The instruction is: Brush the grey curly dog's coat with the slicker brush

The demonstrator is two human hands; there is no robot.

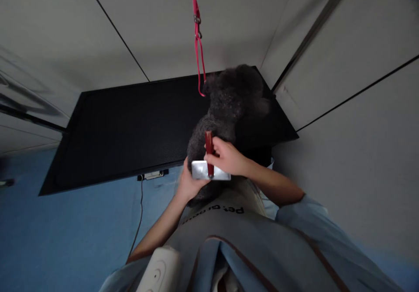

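Observation:
A dark grey curly-coated dog (209, 128) stands at the near edge of a black grooming table (131, 121), its head away from me and its rear close to my apron. My right hand (227, 156) grips the dark red handle of a slicker brush (208, 146). The brush's silver back faces up over the dog's rear; its bristles are hidden underneath. My left hand (190, 184) holds the dog's hindquarters from the left, thumb beneath the brush plate, with most fingers hidden by fur and the brush.
A pink grooming loop (200, 60) with a metal clasp hangs beside the dog's head. Pale wall panels (163, 30) stand behind and to the right of the table. A cable (141, 209) drops from a fitting under the table's edge to the blue floor (65, 235).

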